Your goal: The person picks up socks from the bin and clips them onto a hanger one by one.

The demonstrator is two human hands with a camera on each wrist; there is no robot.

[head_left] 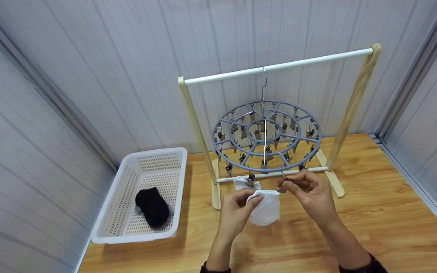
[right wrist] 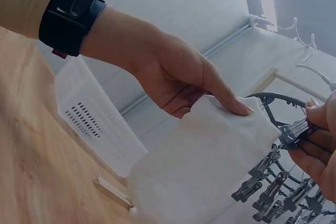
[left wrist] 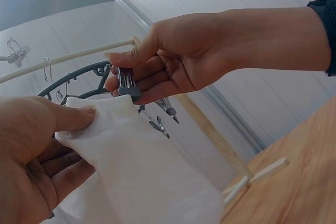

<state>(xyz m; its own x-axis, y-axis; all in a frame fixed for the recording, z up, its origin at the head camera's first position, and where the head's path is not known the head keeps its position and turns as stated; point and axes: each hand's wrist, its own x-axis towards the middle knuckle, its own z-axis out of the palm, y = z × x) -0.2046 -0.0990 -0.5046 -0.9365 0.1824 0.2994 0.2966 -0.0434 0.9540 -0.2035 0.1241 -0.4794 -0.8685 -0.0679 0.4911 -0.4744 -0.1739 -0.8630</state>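
Between thumb and fingers, my left hand (head_left: 234, 213) pinches a white sock (head_left: 266, 212) by its cuff; the rest of the sock hangs down. My right hand (head_left: 316, 196) pinches a metal clip (left wrist: 127, 83) at the front rim of a round grey clip hanger (head_left: 241, 167). In both wrist views the clip's tip is right at the upper corner of the sock's cuff; whether it bites the fabric I cannot tell. Just behind my left hand, another white piece of cloth (head_left: 241, 184) hangs at a neighbouring clip (head_left: 250, 179), partly hidden.
The hanger hooks over the white bar (head_left: 226, 76) of a wooden-legged stand (head_left: 349, 110). Several more clips dangle from its rings. On the left, a white perforated basket (head_left: 102, 223) holds a black sock (head_left: 153, 207) with something grey under it. Panelled walls surround the wooden table (head_left: 393, 212).
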